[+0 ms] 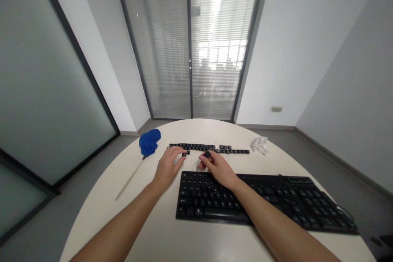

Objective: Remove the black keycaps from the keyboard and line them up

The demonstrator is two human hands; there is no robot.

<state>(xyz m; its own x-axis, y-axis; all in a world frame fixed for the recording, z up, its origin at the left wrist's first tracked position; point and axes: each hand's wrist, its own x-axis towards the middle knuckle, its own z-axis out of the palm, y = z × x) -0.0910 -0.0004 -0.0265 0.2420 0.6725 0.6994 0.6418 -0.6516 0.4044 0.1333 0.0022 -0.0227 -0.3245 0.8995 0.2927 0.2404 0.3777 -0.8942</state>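
Keycaps [196,147] lined up on surface [159,229] beyond keyboard [227,213], likely for order; left grip [167,166] slightly parted around single keycap [184,154], contact unclear; right grip [219,168] pinched on dark piece [207,154] and thin stick [195,163], likely for control.

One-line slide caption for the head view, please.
Left hand at loose black keycaps, right hand holding a thin pale stick and a small black piece, near a keyboard on a table.
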